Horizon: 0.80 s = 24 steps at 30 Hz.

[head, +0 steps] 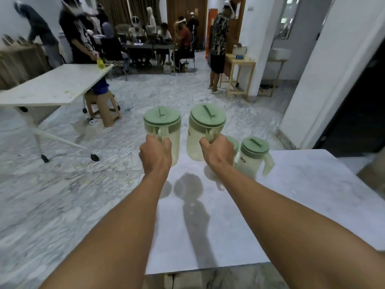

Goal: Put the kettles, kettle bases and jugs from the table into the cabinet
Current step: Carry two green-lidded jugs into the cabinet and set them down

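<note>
My left hand grips the handle of a clear plastic jug with a green lid, held up at the white table's left edge. My right hand grips the handle of a second green-lidded jug, lifted above the white table. A third jug stands upright on the table just right of my right hand, its handle pointing right. Behind my right hand the green lid of a fourth jug peeks out, mostly hidden. No kettle, base or cabinet is in view.
Marble floor lies left of the table. Another white table on castors and a brown stool stand at the left. Several people sit and stand at the back. A white wall and dark doorway are on the right.
</note>
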Available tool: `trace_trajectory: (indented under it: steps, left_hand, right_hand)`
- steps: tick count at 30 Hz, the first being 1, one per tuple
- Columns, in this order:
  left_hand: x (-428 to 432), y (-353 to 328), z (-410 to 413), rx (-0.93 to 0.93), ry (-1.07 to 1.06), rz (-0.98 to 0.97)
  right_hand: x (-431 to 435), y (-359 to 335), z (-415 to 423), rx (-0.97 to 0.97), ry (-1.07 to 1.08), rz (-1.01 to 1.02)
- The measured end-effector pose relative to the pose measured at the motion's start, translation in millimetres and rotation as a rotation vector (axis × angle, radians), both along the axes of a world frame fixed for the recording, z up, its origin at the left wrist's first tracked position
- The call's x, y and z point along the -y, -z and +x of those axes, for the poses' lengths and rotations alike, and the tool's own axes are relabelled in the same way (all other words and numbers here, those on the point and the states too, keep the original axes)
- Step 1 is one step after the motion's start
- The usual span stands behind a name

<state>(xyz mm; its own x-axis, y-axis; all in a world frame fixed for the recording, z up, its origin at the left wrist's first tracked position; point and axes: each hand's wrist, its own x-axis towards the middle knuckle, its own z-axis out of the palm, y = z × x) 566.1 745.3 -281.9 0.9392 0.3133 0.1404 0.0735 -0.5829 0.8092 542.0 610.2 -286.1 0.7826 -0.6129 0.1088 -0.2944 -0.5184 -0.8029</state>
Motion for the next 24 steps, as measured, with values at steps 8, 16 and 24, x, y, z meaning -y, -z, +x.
trace_trajectory:
  steps: [8, 16, 24]
  left_hand:
    - [69, -95, -126, 0.205, 0.301, -0.134]
    - [246, -143, -269, 0.174, 0.724, -0.473]
    - [438, -179, -474, -0.221, 1.184, -0.864]
  right_hand:
    - [58, -95, -154, 0.195, 0.165, 0.052]
    - [200, -147, -341, 0.470, 0.556, 0.181]
    - [331, -183, -568, 0.745, 1.068, 0.051]
